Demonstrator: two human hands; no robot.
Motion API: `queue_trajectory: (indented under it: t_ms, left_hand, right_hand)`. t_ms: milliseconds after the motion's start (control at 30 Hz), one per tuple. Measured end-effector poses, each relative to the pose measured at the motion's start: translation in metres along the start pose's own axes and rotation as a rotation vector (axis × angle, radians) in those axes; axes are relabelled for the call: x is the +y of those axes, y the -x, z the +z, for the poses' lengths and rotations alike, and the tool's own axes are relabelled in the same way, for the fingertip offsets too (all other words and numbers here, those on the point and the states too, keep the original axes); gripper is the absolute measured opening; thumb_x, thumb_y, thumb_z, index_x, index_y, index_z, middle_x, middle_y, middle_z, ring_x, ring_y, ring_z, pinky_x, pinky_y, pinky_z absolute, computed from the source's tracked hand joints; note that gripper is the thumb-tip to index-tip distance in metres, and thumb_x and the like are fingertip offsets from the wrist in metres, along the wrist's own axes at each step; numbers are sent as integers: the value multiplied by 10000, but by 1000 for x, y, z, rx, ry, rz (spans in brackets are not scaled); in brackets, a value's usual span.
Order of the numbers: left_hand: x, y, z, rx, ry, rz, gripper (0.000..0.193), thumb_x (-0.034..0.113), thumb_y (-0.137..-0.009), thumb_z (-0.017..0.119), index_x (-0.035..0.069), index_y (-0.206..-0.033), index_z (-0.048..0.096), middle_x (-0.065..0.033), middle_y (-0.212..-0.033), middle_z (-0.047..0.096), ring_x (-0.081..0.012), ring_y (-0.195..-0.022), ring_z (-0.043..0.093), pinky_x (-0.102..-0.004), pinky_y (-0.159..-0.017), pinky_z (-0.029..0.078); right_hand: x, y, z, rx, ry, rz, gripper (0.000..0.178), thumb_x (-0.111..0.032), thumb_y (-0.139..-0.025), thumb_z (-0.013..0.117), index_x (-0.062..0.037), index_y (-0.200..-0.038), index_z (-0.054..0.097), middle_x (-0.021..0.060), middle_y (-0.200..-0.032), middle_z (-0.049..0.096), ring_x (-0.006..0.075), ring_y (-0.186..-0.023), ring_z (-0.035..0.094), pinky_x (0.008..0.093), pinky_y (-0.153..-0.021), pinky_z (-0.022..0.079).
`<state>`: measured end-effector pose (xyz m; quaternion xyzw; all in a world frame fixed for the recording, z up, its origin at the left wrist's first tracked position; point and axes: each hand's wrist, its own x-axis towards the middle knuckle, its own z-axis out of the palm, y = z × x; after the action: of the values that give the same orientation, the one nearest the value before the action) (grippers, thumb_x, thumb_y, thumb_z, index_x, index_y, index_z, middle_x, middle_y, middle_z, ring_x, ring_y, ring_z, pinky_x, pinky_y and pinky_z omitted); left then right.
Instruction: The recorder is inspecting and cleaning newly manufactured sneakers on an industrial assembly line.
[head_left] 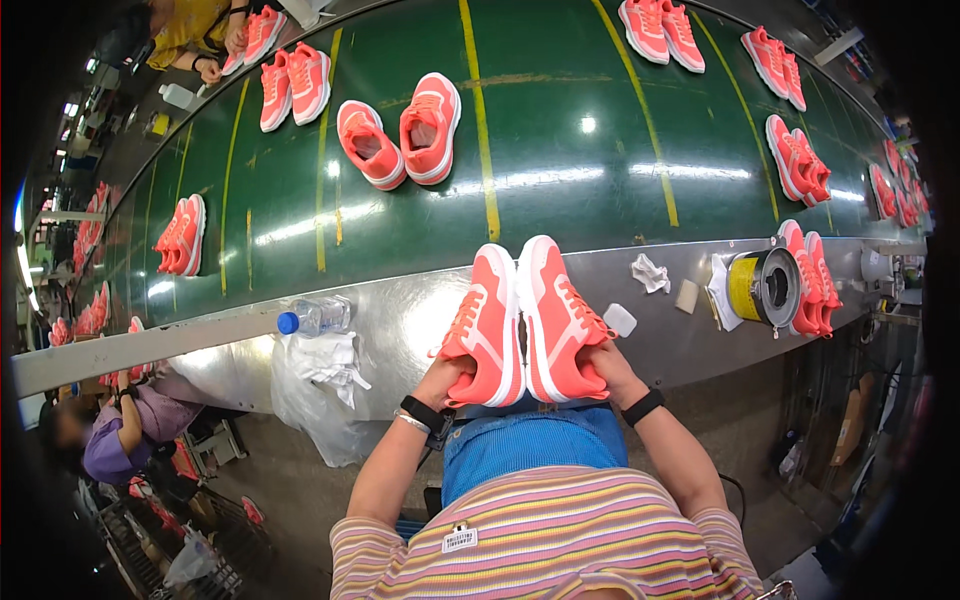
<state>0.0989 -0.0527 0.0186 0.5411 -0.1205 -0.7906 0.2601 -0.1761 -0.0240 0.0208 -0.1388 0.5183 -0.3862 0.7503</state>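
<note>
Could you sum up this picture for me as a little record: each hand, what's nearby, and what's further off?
Left hand: holds a coral shoe at its heel end
Right hand: holds a second coral shoe, fingers hidden inside
Held shoes: side by side, toes pointing away from the person
Metal ledge, left: clear bottle with blue cap, lying down; plastic bag hanging over the edge
Ledge, right: crumpled white paper; yellow tin
Beyond: green belt with yellow lines, carrying more coral shoes
</note>
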Motion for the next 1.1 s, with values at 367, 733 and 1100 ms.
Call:
queue_trajectory:
  t_ms: [367, 733, 1100]
  left_hand:
    - [-9, -4, -1, -129, 82, 32, 386, -55, -824, 483, -6, -1206, 484, -136, -1201, 550, -227, -1070, 569, -344, -918, 480]
    - [1, 1, 4, -51, 52, 101, 362, -30, -825, 512, -5, -1185, 492, -116, -1142, 570, -216, -1000, 599, -346, -855, 511]
    - [-19, -15, -64, 229, -780, 636, 577, 32, -743, 566, -72, -1284, 394, -205, -1163, 523, -315, -1060, 525, -379, -927, 414]
  right_hand:
    - [-6, 8, 3, 35, -45, -16, 431, 74, -810, 397, -11, -1224, 484, 113, -1203, 545, 214, -1084, 548, 339, -917, 458]
    - [1, 0, -3, 58, -71, -5, 366, 53, -803, 419, 11, -1148, 535, 135, -1107, 597, 213, -989, 607, 320, -837, 503]
    - [-18, 9, 32, 112, -156, -92, 332, 20, -792, 443, 9, -1114, 526, 97, -1008, 604, 189, -868, 620, 302, -774, 508]
